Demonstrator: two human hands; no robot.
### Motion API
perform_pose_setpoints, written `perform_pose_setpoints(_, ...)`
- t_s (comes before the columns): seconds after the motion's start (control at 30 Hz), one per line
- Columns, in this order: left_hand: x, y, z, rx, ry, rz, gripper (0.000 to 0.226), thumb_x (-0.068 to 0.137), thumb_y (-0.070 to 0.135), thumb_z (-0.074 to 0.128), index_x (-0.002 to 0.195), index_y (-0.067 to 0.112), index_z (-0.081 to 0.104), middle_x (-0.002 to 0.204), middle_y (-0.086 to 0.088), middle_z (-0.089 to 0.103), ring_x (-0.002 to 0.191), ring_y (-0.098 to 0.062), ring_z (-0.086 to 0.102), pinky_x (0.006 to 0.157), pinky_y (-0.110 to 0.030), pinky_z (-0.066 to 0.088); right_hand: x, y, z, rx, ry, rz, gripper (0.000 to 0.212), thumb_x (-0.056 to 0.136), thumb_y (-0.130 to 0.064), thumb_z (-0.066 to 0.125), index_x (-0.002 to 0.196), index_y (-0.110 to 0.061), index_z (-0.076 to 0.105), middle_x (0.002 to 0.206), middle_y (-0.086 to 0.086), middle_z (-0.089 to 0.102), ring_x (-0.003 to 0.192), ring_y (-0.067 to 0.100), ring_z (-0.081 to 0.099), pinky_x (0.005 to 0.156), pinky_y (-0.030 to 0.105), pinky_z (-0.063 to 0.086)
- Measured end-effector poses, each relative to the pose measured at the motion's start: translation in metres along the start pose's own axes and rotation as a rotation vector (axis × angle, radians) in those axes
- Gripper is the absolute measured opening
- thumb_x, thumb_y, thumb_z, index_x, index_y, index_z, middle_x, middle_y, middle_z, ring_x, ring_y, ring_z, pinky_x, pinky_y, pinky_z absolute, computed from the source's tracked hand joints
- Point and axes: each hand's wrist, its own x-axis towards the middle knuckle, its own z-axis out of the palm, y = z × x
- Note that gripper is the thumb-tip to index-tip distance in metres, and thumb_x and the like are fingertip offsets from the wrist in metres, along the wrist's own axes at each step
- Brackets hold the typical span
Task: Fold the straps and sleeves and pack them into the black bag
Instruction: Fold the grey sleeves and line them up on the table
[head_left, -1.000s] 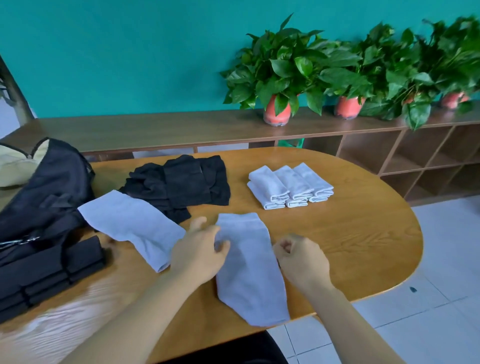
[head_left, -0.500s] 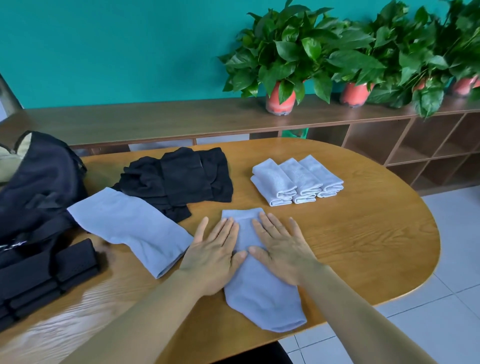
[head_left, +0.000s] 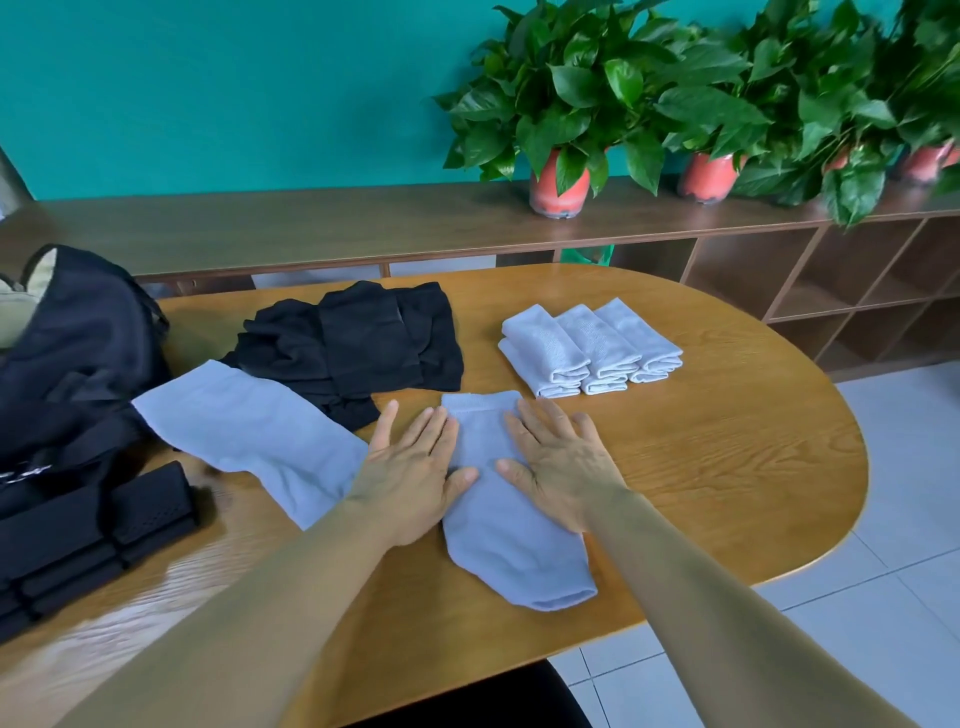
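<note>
Sleeve (head_left: 511, 551) lies flat beneath left hand (head_left: 410, 470) and right hand (head_left: 563, 467), fingers straight.

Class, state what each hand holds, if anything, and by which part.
Nothing is gripped. The left hand and right hand press flat, fingers straight, on the far half of the grey sleeve.

Flat sleeves (head_left: 514, 561) x2: pale blue-grey. Folded sleeves (head_left: 587, 348), 1 o'clock: same. Cloth pile (head_left: 363, 343), 11 o'clock: blk. Bag (head_left: 78, 353): blk. Bench (head_left: 727, 441): tan wood grain. Pots (head_left: 558, 189): coral-red. Wall (head_left: 208, 104): teal.
</note>
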Motion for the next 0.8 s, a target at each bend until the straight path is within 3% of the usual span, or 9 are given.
perform_pose_setpoints(0.17,-0.042,0.008,0.000,-0.241,0.165,-0.114,0.087,0.080,0.061,-0.019,0.153,0.026,0.014,0.157,0.011,0.022,0.144,-0.007,0.018,0.115,-0.045,-0.002,-0.038,-0.014,-0.012,0.122,0.141,-0.077,0.085,0.087,-0.062,-0.012,0.155,-0.015,0.006,0.163,-0.001,0.003,0.148,0.013,-0.011,0.115,0.038,0.000)
perform_pose_setpoints(0.23,-0.059,0.020,0.002,-0.306,0.194,-0.109,0.081,0.085,0.062,-0.009,0.150,0.029,0.025,0.153,0.012,0.031,0.140,-0.008,0.029,0.111,-0.044,0.010,-0.055,-0.026,-0.009,0.136,0.105,-0.141,0.097,0.078,-0.066,-0.023,0.156,-0.014,0.006,0.163,-0.001,0.001,0.148,0.010,-0.014,0.116,0.038,-0.003)
perform_pose_setpoints(0.33,-0.077,0.042,0.002,-0.298,0.249,-0.139,0.070,0.090,0.062,0.014,0.140,0.027,0.047,0.130,0.007,0.058,0.118,-0.018,0.054,0.094,-0.043,0.034,-0.068,-0.034,0.003,0.177,0.013,-0.121,0.090,0.078,-0.064,-0.015,0.155,-0.019,-0.001,0.162,-0.004,-0.012,0.145,0.007,-0.021,0.117,0.037,-0.011)
perform_pose_setpoints(0.37,-0.081,0.048,0.000,-0.291,0.258,-0.168,0.070,0.088,0.062,0.015,0.139,0.027,0.049,0.125,0.007,0.060,0.113,-0.019,0.055,0.090,-0.041,0.036,-0.070,-0.034,0.006,0.202,-0.005,-0.090,0.089,0.077,-0.064,-0.015,0.155,-0.021,-0.005,0.161,-0.005,-0.017,0.144,0.005,-0.023,0.117,0.037,-0.013)
perform_pose_setpoints(0.5,-0.084,0.058,-0.005,-0.307,0.222,-0.272,0.056,0.097,0.059,0.023,0.147,0.034,0.030,0.134,0.013,0.051,0.125,-0.013,0.041,0.095,-0.034,0.027,-0.069,-0.033,0.017,0.227,0.000,-0.023,0.087,0.077,-0.066,-0.015,0.153,-0.025,-0.011,0.158,-0.008,-0.024,0.143,0.006,-0.025,0.117,0.038,-0.016)
perform_pose_setpoints(0.6,-0.079,0.063,-0.008,-0.492,0.210,-0.237,0.049,0.099,0.053,0.034,0.145,0.037,0.031,0.127,0.017,0.054,0.123,-0.009,0.041,0.096,-0.033,0.022,-0.066,-0.035,0.019,0.217,0.014,-0.022,0.090,0.075,-0.067,-0.020,0.154,-0.024,-0.010,0.158,-0.008,-0.023,0.144,0.007,-0.024,0.117,0.039,-0.015)
perform_pose_setpoints(0.7,-0.078,0.063,-0.006,-0.624,0.242,-0.183,0.041,0.097,0.050,0.042,0.136,0.038,0.041,0.100,0.018,0.061,0.102,-0.005,0.052,0.091,-0.030,0.023,-0.066,-0.034,0.017,0.223,0.022,-0.025,0.097,0.069,-0.068,-0.026,0.154,-0.025,-0.009,0.159,-0.008,-0.021,0.144,0.007,-0.023,0.116,0.039,-0.016)
perform_pose_setpoints(0.8,-0.083,0.056,-0.004,-0.565,0.283,-0.154,0.027,0.097,0.044,0.047,0.122,0.037,0.051,0.064,0.014,0.051,0.074,-0.005,0.054,0.090,-0.030,0.031,-0.064,-0.034,0.015,0.250,0.008,-0.017,0.094,0.071,-0.068,-0.019,0.154,-0.026,-0.009,0.159,-0.008,-0.021,0.144,0.006,-0.023,0.115,0.038,-0.017)
